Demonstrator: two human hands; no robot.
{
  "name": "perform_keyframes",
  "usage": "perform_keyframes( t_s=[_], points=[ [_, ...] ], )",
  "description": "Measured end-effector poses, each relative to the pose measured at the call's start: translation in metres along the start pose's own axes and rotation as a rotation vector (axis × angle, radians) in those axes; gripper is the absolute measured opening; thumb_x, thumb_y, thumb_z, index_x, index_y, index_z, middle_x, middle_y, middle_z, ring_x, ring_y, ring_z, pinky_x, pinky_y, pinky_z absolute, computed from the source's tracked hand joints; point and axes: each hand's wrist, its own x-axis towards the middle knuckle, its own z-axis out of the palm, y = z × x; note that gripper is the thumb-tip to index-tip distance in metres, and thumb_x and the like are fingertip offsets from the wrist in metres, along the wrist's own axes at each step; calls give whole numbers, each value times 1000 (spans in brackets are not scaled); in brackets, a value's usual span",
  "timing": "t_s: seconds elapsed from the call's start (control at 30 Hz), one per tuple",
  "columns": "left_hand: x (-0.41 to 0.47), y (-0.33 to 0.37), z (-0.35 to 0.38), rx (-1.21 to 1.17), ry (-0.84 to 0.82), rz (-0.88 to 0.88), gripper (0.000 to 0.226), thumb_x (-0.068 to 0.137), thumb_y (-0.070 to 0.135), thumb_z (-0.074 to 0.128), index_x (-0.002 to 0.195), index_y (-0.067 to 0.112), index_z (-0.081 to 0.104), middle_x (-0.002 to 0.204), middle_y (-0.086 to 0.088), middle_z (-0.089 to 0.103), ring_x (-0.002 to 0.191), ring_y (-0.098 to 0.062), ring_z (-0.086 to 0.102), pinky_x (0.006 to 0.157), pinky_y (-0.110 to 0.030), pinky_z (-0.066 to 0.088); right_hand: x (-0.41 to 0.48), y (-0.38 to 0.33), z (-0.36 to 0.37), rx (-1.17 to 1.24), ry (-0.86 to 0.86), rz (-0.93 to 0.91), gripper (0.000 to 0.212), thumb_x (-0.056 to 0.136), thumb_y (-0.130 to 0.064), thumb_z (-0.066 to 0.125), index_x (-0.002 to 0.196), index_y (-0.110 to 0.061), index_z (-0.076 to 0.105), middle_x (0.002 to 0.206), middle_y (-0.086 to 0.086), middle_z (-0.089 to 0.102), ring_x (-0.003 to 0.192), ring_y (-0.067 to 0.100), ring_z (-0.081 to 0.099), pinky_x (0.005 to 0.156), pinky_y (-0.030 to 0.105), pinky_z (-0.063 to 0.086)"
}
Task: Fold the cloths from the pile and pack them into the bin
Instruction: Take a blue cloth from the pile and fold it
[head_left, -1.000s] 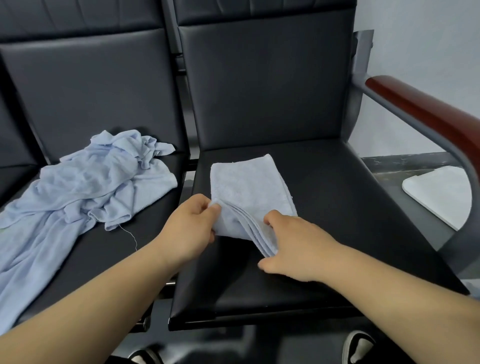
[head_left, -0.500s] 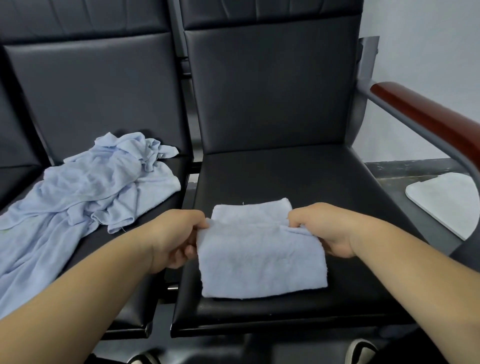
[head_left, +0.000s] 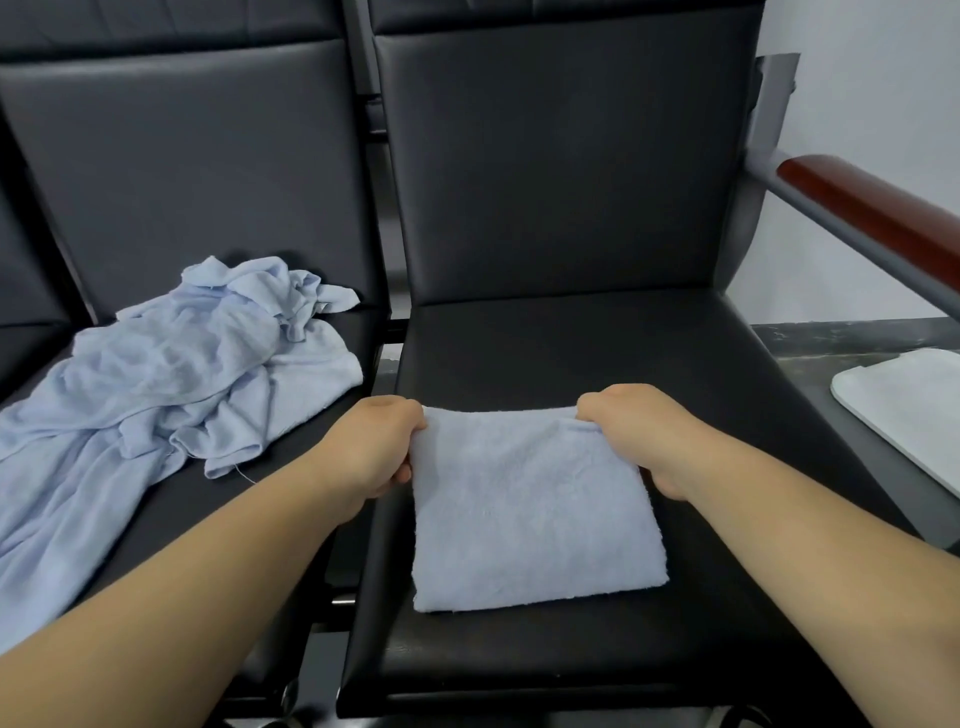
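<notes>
A folded light-blue cloth (head_left: 535, 514) lies flat as a near square on the black seat (head_left: 597, 353) of the right-hand chair. My left hand (head_left: 374, 447) grips its far left corner with curled fingers. My right hand (head_left: 628, 431) grips its far right corner the same way. A loose pile of light-blue cloths (head_left: 156, 384) sprawls over the seat of the chair to the left. No bin shows in this view.
Black chair backs rise behind both seats. A dark red armrest (head_left: 872, 218) on a grey frame runs along the right. A white flat object (head_left: 914, 410) lies on the dark floor at the right edge.
The cloth went from a narrow strip turned lengthwise to a wide square folded toward me. Both hands moved from its near end to its far corners.
</notes>
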Motion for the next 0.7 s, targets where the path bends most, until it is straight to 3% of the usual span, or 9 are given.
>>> perform_keyframes(
  t_s=[0.17, 0.23, 0.3, 0.37, 0.43, 0.53, 0.6, 0.7],
  points=[
    [28, -5, 9, 90, 55, 34, 17, 94, 18, 48, 79, 10, 47, 65, -10, 48, 51, -18, 44, 42, -22, 31, 22, 0, 2, -4, 57, 26, 12, 89, -26, 58, 87, -18, 48, 79, 6, 40, 71, 23, 36, 60, 37, 29],
    [37, -10, 14, 236, 103, 69, 23, 96, 22, 50, 79, 7, 51, 71, -9, 56, 59, -19, 50, 51, -25, 39, 32, 2, 0, 39, 92, 34, 33, 95, -46, 59, 91, -13, 58, 80, 5, 54, 72, 22, 52, 66, 35, 44],
    [42, -14, 17, 429, 143, 112, 29, 99, 32, 49, 85, 7, 56, 80, -4, 63, 69, -20, 56, 59, -29, 41, 39, 3, -3, 83, 124, 37, 50, 94, -62, 55, 101, -12, 62, 91, 2, 70, 85, 21, 68, 84, 39, 58],
    [42, -13, 18, 504, 152, 130, 33, 100, 42, 47, 90, 12, 56, 86, -2, 64, 76, -19, 59, 61, -31, 41, 39, 2, -8, -45, 122, 6, 64, 87, -70, 57, 118, -14, 61, 107, 3, 69, 95, 23, 68, 86, 44, 58],
    [37, -10, 17, 535, 119, 119, 43, 99, 52, 45, 86, 12, 53, 81, 0, 61, 72, -19, 56, 62, -32, 40, 33, 1, -15, -234, 44, 10, 80, 80, -72, 64, 132, -12, 56, 113, -1, 62, 98, 21, 63, 79, 39, 54],
    [28, -8, 11, 599, -18, 28, 49, 91, 57, 59, 70, 14, 49, 66, 2, 51, 59, -17, 48, 57, -29, 37, 18, -1, -18, -457, -141, 80, 64, 87, -66, 65, 125, -16, 56, 120, -3, 56, 109, 20, 59, 87, 34, 51],
    [22, -9, 8, 579, -89, -24, 44, 83, 50, 73, 68, 12, 56, 64, -1, 55, 58, -17, 51, 56, -27, 40, 15, 0, -13, -537, -135, 59, 53, 90, -61, 64, 105, -11, 60, 108, 0, 62, 94, 18, 61, 81, 31, 48],
    [18, -12, 11, 480, -117, -60, 32, 82, 36, 79, 87, 5, 71, 89, -7, 73, 80, -21, 70, 69, -31, 53, 15, 1, 3, -646, -41, 14, 41, 94, -56, 60, 89, -15, 59, 87, 1, 60, 74, 17, 56, 66, 28, 43]
  ],
)
